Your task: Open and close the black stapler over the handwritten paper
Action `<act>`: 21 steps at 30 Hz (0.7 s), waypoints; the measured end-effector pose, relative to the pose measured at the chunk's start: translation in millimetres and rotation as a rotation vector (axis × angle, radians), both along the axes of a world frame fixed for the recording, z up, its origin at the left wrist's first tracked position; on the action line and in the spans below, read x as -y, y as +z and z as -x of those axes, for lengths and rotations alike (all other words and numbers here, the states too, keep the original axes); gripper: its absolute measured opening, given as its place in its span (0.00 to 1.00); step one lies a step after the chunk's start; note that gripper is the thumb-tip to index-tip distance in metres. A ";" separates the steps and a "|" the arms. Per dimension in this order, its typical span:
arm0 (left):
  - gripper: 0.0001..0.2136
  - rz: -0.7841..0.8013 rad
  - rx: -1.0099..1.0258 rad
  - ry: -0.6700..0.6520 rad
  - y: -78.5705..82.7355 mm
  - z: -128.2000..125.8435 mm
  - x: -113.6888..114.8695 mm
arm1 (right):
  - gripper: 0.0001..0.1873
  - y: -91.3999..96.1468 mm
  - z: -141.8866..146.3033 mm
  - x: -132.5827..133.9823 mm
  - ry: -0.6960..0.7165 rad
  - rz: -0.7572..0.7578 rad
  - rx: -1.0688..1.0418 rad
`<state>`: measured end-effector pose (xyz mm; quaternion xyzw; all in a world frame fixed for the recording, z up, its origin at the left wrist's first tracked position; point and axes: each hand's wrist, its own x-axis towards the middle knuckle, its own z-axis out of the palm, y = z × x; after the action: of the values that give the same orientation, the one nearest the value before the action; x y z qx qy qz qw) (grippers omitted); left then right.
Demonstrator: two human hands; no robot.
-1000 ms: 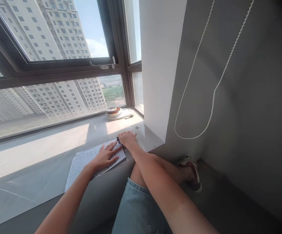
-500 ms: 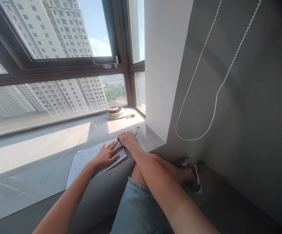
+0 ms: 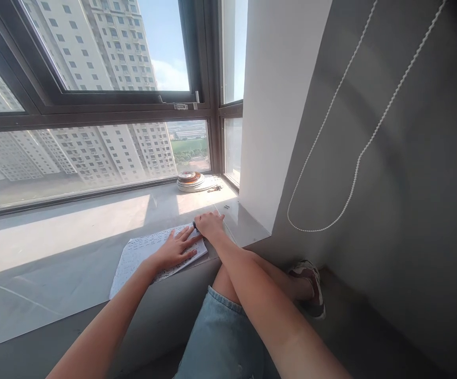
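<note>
A stack of white sheets [image 3: 137, 258] covered in dark lines of writing or print lies on the window sill, along its front edge. My left hand [image 3: 175, 248] rests flat on the sheets with its fingers spread. At the upper right corner of the sheets, my right hand [image 3: 209, 225] is closed over a small black object [image 3: 195, 226]. Only the object's end shows beside the fingers; the rest is hidden under the hand, so its kind cannot be made out. Two tiny dark strips [image 3: 227, 207] lie on the sill just beyond my right hand.
A pile of round plate-like things [image 3: 190, 181] stands in the sill's far corner, with a small dark item [image 3: 215, 188] beside it. A beaded blind cord [image 3: 309, 230] hangs at the right. The window frame [image 3: 133, 108] runs behind the sill [image 3: 74, 221]; my shoe [image 3: 311, 287] is below.
The view has shifted slightly, so the window and sill appear a little farther right. Both hands keep almost the same place on the sheets, and the right still covers the black object.
</note>
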<state>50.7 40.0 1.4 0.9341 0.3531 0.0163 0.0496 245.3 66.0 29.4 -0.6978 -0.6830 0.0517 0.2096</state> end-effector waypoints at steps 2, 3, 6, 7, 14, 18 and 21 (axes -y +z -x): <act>0.30 0.001 0.003 0.000 0.1 0.1 0.4 | 0.24 0.8 -0.1 0.8 0.005 0.009 -0.002; 0.30 0.003 0.003 -0.001 0.5 0.2 0.8 | 0.24 1.3 -0.2 1.1 0.007 0.014 -0.002; 0.30 0.013 0.000 0.002 2.3 0.2 2.7 | 0.24 2.8 -0.7 2.0 0.006 0.022 -0.006; 0.30 0.020 -0.001 0.003 2.9 0.2 3.4 | 0.24 3.2 -0.8 2.3 0.007 0.025 -0.008; 0.30 0.046 -0.008 0.008 4.4 0.4 5.1 | 0.24 3.6 -0.8 3.1 0.022 0.026 -0.040; 0.30 0.039 -0.001 0.007 4.4 0.4 5.2 | 0.23 3.0 -0.8 3.3 0.023 0.030 -0.031; 0.29 0.037 0.006 0.009 4.5 0.2 5.9 | 0.26 2.6 -0.6 4.5 0.015 0.026 -0.040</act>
<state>50.5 34.1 5.8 0.9314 0.3573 0.0128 0.0678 245.9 61.6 32.0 -0.6941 -0.6832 0.0760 0.2139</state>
